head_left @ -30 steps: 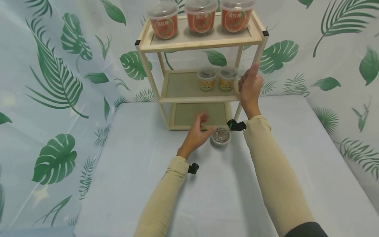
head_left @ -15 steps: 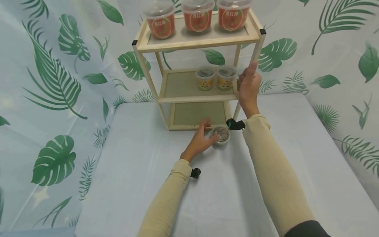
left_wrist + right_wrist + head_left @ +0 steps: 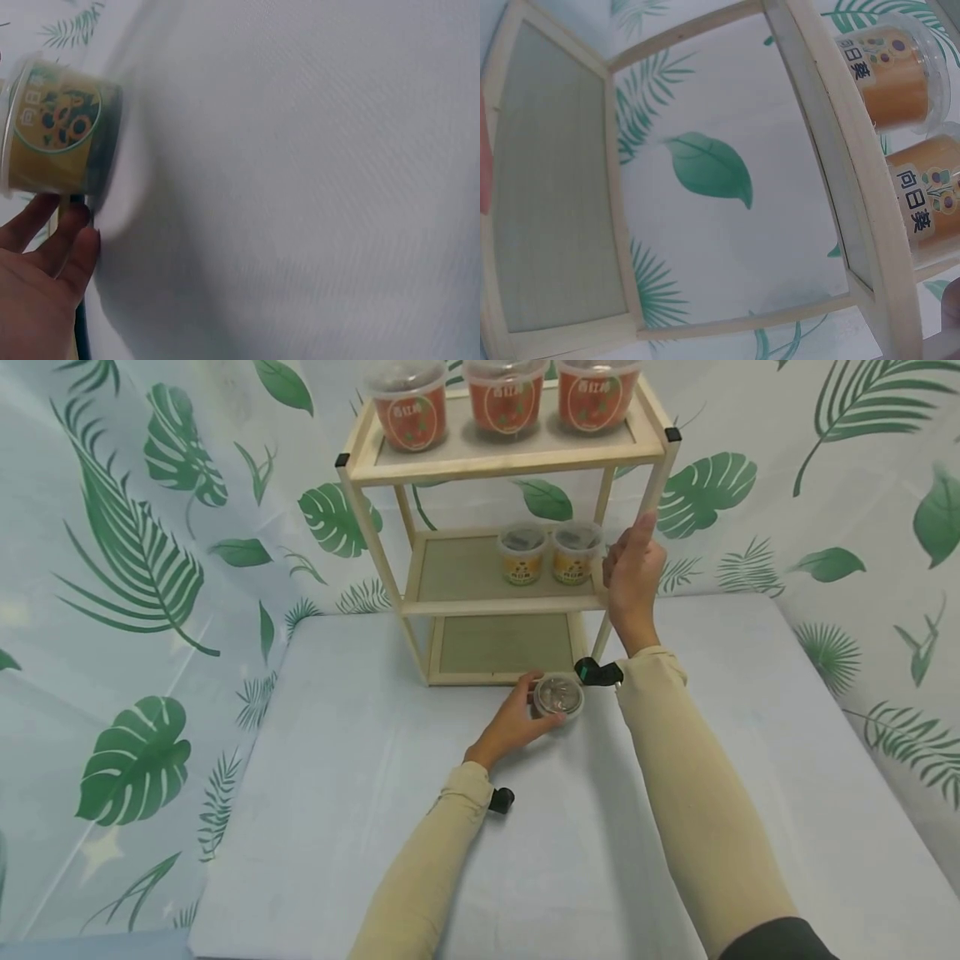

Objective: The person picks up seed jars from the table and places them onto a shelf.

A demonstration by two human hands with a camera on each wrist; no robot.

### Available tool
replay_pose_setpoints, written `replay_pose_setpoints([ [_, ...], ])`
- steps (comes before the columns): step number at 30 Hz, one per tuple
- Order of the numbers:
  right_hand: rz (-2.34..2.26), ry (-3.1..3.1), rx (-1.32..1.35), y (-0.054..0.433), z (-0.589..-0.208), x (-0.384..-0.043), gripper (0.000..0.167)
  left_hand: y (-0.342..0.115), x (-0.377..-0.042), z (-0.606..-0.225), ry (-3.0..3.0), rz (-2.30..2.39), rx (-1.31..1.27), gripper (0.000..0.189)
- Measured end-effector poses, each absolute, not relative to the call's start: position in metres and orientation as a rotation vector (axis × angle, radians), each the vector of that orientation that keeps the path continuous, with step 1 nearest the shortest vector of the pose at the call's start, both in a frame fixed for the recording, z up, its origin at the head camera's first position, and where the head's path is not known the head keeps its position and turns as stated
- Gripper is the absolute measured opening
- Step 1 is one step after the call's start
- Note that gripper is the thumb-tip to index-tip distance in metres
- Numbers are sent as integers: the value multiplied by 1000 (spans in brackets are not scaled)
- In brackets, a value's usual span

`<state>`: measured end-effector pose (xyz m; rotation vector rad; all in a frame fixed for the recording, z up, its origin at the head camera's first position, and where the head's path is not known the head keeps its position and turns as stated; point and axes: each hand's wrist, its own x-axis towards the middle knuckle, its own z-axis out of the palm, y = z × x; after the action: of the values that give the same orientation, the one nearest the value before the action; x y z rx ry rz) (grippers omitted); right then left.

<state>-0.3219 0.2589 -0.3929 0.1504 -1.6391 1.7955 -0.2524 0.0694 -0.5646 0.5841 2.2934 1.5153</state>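
A small lidded plastic tub stands on the table, just before the shelf's lower right front. My left hand holds it from the left, thumb on the near side and fingers on the far side. In the left wrist view the tub shows a yellow flower label, with several fingers against its side. My right hand grips the right front post of the wooden shelf, thumb lying up along the post. Only a sliver of that hand shows in the right wrist view.
Two yellow-labelled tubs stand on the middle tier, toward the right. Along the top tier are three larger red-labelled tubs. The white table meets a leaf-patterned backdrop behind and at the sides.
My left hand has moved right to the small tub, and its thumb and fingers have come round it. The right hand stays on the post.
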Motion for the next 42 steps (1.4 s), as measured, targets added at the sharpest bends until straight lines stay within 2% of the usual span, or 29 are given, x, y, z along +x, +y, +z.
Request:
replay_pose_setpoints([
  [21, 1810, -1623, 160, 259, -392, -320, 56, 85, -250, -571, 2481, 1365, 519, 92],
  [42, 1796, -1638, 154, 258, -391, -319, 55, 80, -253, -566, 2407, 1389, 515, 94],
])
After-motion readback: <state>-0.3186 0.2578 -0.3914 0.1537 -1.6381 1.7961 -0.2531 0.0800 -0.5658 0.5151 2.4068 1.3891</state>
